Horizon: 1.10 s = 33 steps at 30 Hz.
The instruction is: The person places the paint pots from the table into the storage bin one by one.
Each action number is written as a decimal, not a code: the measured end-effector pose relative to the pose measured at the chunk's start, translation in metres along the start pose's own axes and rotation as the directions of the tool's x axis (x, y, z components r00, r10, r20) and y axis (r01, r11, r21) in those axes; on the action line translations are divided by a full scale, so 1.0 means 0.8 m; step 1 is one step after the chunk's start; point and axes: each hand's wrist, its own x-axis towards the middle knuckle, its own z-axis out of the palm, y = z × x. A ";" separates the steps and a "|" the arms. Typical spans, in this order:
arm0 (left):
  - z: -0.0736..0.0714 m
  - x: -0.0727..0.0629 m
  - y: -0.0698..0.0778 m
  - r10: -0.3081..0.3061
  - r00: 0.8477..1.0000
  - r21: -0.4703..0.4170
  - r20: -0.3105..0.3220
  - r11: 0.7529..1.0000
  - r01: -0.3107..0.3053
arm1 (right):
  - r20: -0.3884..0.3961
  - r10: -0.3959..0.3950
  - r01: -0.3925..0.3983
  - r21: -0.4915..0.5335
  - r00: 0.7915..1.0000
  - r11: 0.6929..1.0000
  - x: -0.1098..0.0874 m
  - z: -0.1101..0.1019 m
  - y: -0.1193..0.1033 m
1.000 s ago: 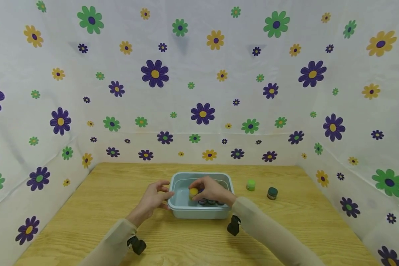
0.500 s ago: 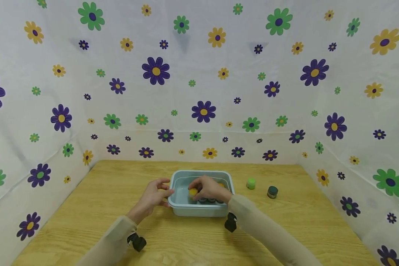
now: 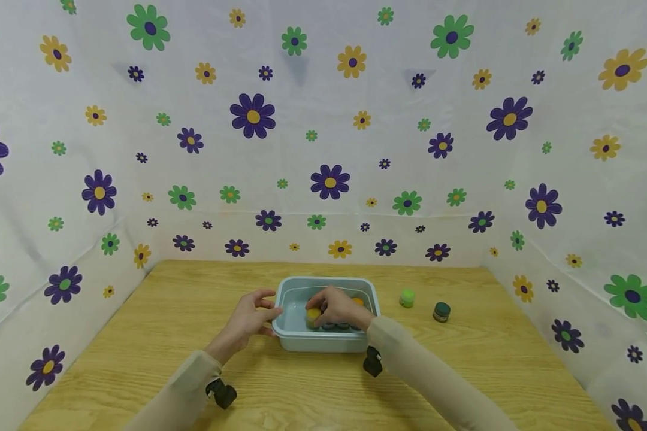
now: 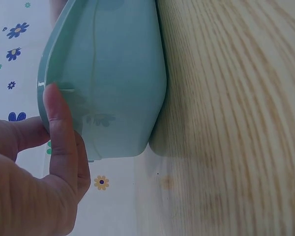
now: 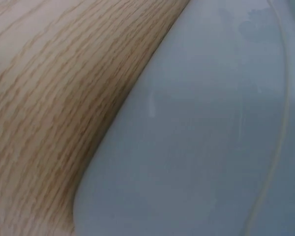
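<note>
A light blue plastic bin (image 3: 323, 345) sits on the wooden table. At its left rim is my left hand (image 3: 250, 317), thumb at the rim and fingers against the outside just below it. The left wrist view shows this hand (image 4: 49, 167) close up at the bin's wall (image 4: 118, 78). Inside the bin, my right hand (image 3: 338, 306) pinches a small jar with a yellow lid (image 3: 313, 314) between thumb and fingers. Several more small jars (image 3: 343, 327) stand to its right, partly hidden by the hand. An orange lid (image 3: 358, 301) shows behind the right hand.
Right of the bin stand a light green jar (image 3: 407, 298) and a dark green jar (image 3: 441, 311). The right wrist view holds only the bin's outer wall (image 5: 187, 123) and table (image 5: 49, 98). A flower-patterned sheet (image 3: 329, 120) surrounds the table's back and sides.
The right hand has lowered the yellow-lidded jar slightly inside the bin, and the right forearm has shifted a little left. The left hand keeps its place at the rim.
</note>
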 end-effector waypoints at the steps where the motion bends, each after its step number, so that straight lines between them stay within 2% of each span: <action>1: 0.000 0.000 0.000 0.001 1.000 -0.002 0.001 1.000 -0.001 | -0.002 -0.005 0.005 -0.005 1.000 1.000 0.000 0.000 0.000; 19: -0.001 -0.002 0.001 0.015 1.000 -0.003 0.011 1.000 -0.015 | -0.021 -0.012 0.012 0.000 1.000 1.000 -0.002 0.001 0.001; 26: 0.000 -0.003 -0.001 0.013 1.000 -0.006 -0.007 1.000 -0.013 | -0.019 -0.011 0.012 0.009 1.000 1.000 -0.002 -0.001 0.003; 33: 0.001 -0.004 0.001 0.016 1.000 -0.007 -0.015 1.000 -0.016 | -0.029 -0.011 0.013 0.095 1.000 0.995 -0.011 -0.013 0.007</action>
